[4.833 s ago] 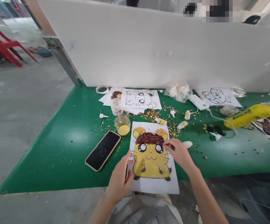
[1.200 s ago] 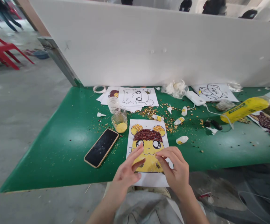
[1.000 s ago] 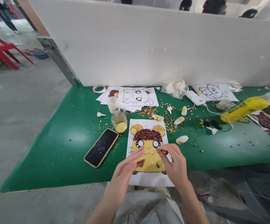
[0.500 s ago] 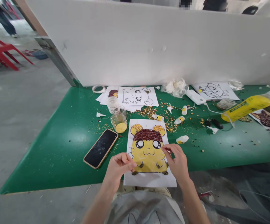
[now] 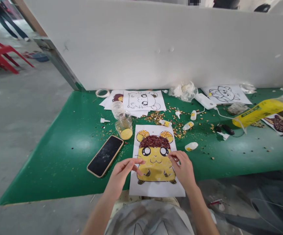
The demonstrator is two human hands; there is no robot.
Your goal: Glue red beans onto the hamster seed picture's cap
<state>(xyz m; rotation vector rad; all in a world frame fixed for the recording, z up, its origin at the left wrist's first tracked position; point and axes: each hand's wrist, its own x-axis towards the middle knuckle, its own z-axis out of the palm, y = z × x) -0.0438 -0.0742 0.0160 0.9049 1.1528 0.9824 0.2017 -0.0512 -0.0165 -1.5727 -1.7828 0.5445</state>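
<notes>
A hamster picture (image 5: 156,164) lies on white paper at the table's near edge, its body yellow, the top of its head covered in dark red beans and its ears partly in corn-coloured grains. My left hand (image 5: 124,169) hovers over the picture's left side, fingers stretched and apart, with nothing seen in them. Over the right side, by the hamster's eye, my right hand (image 5: 183,168) has thumb and forefinger pinched together. Whatever that pinch may hold is too small to make out.
A phone (image 5: 105,156) lies left of the picture, near a clear jar (image 5: 124,125) with yellow grains. Glue bottles (image 5: 191,146) and scattered seeds (image 5: 153,116) lie beyond and right. A yellow bag (image 5: 259,112) lies far right. A white partition (image 5: 156,49) stands behind the table.
My left hand's fingers have opened out from a pinch and stretched over the picture. My right hand has shifted slightly left, still pinched.
</notes>
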